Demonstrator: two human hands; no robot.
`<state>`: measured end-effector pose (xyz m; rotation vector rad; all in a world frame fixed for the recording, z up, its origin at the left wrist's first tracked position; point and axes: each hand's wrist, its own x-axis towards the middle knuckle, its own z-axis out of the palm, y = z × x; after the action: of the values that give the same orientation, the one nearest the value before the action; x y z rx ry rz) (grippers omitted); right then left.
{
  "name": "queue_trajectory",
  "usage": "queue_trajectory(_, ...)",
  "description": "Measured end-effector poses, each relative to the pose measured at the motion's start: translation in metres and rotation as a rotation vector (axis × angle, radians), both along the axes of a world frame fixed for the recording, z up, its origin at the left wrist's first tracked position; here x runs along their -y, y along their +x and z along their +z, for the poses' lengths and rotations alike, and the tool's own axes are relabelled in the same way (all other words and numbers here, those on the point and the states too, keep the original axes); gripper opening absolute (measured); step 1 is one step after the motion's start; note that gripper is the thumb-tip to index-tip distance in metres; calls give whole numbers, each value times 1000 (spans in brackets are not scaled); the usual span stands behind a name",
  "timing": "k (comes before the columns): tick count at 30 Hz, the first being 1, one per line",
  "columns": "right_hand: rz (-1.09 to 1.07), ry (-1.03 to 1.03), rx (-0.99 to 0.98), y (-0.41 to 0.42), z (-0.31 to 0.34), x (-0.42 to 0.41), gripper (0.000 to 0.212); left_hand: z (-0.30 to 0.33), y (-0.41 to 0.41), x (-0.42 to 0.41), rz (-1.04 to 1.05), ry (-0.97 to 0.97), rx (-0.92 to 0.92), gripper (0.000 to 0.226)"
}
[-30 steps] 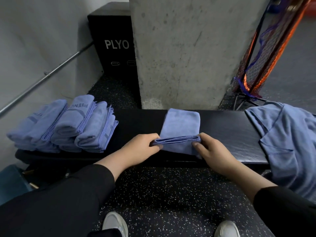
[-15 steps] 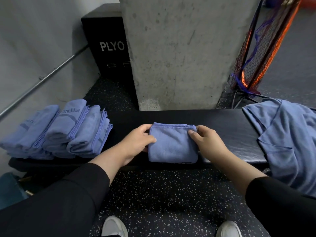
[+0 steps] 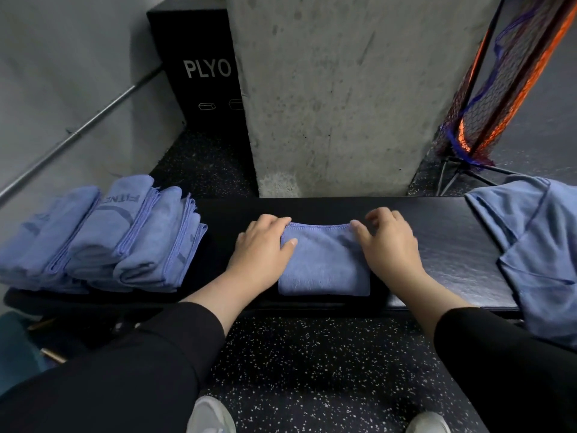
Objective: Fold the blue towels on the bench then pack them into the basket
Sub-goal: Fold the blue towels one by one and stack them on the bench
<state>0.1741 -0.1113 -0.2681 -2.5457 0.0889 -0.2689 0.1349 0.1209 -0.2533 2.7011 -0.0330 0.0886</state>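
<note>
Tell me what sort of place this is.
Most likely a gym: a black box marked PLYO, a padded black bench, speckled rubber flooring, and folded blue towels, one printed FITNE.

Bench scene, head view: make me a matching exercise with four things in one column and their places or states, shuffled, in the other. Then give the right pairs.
Things:
1. folded towel
2. stack of folded towels
3. unfolded towels
4. black box marked PLYO

Places or states:
A. heaped loose at the right end of the bench
B. stands on the floor behind the bench, beside the concrete pillar
C. lies mid-bench between the left hand and the right hand
D. piled in rows at the left end of the bench

Pairs: 1-C, 2-D, 3-A, 4-B
</note>
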Motion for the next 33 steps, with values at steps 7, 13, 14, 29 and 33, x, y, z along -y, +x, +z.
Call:
queue_trajectory(7, 606, -200, 101, -38, 5, -10, 52, -11, -9, 9, -317, 220, -192, 60)
queue_trajectory(13, 639, -408, -282, -49, -18, 4, 79, -14, -15, 1, -371, 255, -323, 71)
queue_trajectory(14, 636, -408, -280, -49, -16, 5, 81, -13, -16, -1, -374, 255, -330, 71)
queue_trajectory(29, 612, -135, 43, -57, -4, 31, 18, -7, -40, -12, -416, 220, -118, 83)
queue_trajectory(33, 593, -154, 16, -57, 13, 28, 19, -6, -35, -10, -294, 54, -15, 27)
